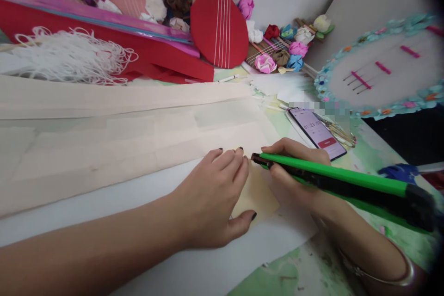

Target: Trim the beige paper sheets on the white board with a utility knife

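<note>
My right hand [294, 166] is closed around a green and black utility knife [347, 182], its tip pointing left at the edge of a small cream paper piece [260, 194]. My left hand [217, 194] lies flat with fingers stretched out, pressing on that cream piece. Part of the piece is hidden under my palm. Beneath it spreads a large white sheet [163, 263]. Beyond my left fingers, long pale cream paper [93, 152] with overlapping patches lies across the table. Whether the knife's blade touches the paper I cannot tell.
A phone [317, 132] showing a timer lies past my right hand, with scissors [338, 132] beside it. At the back are a bundle of white string [76, 53], a red lute-shaped craft [220, 23], paper flowers [280, 51] and a flower-edged oval craft [381, 67].
</note>
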Demonstrator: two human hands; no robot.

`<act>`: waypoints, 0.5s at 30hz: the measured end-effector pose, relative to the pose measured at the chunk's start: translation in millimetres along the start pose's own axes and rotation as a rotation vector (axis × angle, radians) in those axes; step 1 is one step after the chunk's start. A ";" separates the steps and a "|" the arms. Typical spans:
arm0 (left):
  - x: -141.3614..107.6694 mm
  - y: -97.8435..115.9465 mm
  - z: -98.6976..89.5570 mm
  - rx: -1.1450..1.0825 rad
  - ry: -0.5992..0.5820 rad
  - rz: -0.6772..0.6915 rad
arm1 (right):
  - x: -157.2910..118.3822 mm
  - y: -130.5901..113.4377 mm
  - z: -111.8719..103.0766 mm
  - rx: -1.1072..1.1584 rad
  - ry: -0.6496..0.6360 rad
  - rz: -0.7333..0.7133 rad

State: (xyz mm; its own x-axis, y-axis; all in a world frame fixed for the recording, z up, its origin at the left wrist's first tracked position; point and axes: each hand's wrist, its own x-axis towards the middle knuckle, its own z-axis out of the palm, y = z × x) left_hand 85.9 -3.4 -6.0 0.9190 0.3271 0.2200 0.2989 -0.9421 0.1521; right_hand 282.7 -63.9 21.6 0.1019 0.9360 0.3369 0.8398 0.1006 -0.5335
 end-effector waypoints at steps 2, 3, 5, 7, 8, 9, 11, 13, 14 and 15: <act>0.0 0.0 0.4 0.006 0.006 0.002 | 0.4 2.2 1.3 0.037 0.030 0.004; 0.1 0.0 0.6 0.009 0.009 0.003 | 0.5 3.3 2.8 0.052 0.059 0.009; 0.2 -0.2 1.0 0.016 0.014 0.009 | 0.7 4.9 7.1 0.074 0.095 0.029; 0.5 -0.4 1.2 0.026 0.021 0.013 | 1.0 5.2 11.3 0.094 0.075 0.044; 0.7 -0.5 1.2 0.030 0.023 0.016 | 1.2 4.9 12.9 0.103 0.060 0.045; 0.7 -0.6 1.2 0.034 0.024 0.018 | 1.5 4.5 14.1 0.108 0.045 0.049; 0.6 -0.7 0.9 0.033 0.022 0.021 | 1.9 3.8 15.4 0.112 0.028 0.052; 0.1 -0.7 0.6 0.029 0.022 0.023 | 2.1 4.2 15.9 0.112 0.029 0.052; -0.1 -0.6 0.5 0.027 0.023 0.024 | 2.2 4.8 16.1 0.114 0.032 0.045; -0.4 -0.5 0.5 0.026 0.025 0.025 | 2.3 5.5 16.3 0.120 0.037 0.034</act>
State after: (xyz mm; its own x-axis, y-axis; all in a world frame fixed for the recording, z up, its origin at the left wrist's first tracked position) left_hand 85.5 -3.0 -6.7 0.9195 0.3051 0.2478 0.2830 -0.9514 0.1213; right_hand 278.9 -55.8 6.8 0.1502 0.9268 0.3443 0.7661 0.1110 -0.6331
